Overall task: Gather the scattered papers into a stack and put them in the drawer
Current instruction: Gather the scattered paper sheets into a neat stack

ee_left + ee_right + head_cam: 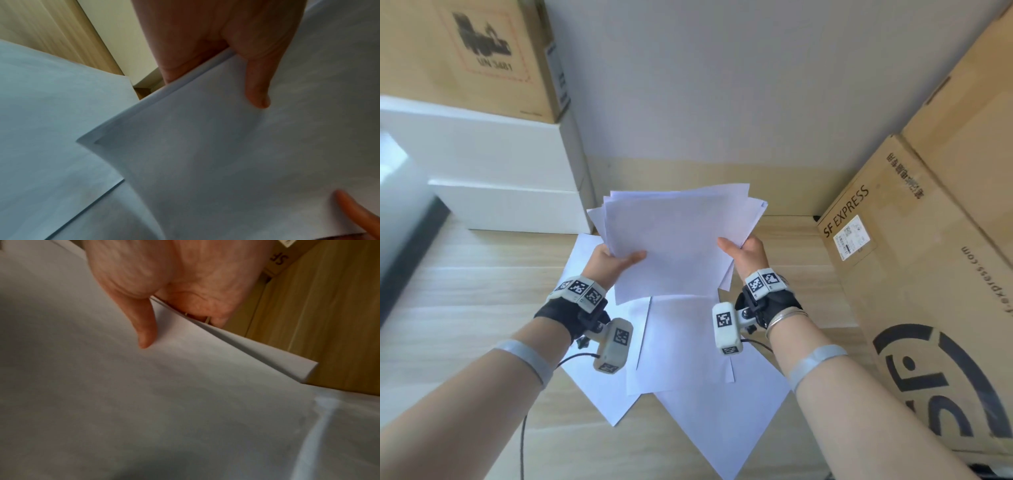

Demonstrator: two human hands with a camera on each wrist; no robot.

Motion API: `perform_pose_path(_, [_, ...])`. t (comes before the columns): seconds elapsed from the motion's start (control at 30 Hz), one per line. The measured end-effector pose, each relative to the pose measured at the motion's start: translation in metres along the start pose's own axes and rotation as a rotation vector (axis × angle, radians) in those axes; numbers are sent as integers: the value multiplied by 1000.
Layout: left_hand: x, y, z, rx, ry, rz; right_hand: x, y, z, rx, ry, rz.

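Observation:
A loose stack of white papers (pixel 674 236) is held up above the wooden desk (pixel 465 274), its edges uneven. My left hand (pixel 616 260) grips the stack's left side, thumb on top and fingers hidden beneath. My right hand (pixel 744 251) grips the right side the same way. In the left wrist view the thumb (pixel 257 91) presses on the stack (pixel 205 154). In the right wrist view the thumb (pixel 144 331) pinches the sheets (pixel 144 394). Several more white sheets (pixel 688 349) lie overlapping on the desk under my wrists. No drawer is in view.
White boxes (pixel 510 164) are stacked at the left with a brown carton (pixel 465 58) on top. A large SF Express carton (pixel 914 274) stands at the right, close to my right arm. A grey wall (pixel 705 85) closes the back.

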State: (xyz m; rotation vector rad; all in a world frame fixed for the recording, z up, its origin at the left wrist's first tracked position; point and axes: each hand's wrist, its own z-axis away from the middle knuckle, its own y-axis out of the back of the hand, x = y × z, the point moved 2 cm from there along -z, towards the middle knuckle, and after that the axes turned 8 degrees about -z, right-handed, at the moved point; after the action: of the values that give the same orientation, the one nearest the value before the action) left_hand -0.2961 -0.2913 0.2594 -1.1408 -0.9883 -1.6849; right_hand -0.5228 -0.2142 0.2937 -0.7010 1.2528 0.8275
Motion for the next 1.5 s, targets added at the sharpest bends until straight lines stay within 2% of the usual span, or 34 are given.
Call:
perform_pose_path(0.23, [16,5,1,106,-82,94,-29,-26,4,89,123,-177])
perform_pose_path(0.43, [22,4,2,112,-125,104,-49,-26,-5,188,236,-196])
perform_pose_path(0.6, [17,4,1,116,-130,103,-46,-17,-4,183,310,-274])
perform_pose_path(0.87, [19,1,-1,103,-163,116,-40,-13,-5,215,323,-256])
perform_pose_path(0.97, [19,1,-2,92,-169,109,-43,-12,-5,198,342,-302])
perform_pose_path(1.2, [19,3,0,128,-191,146,-42,-12,-5,152,337,-244])
perform_pose_path(1.5, [15,7,6,50,-185,193,-38,-14,-2,124,308,-241])
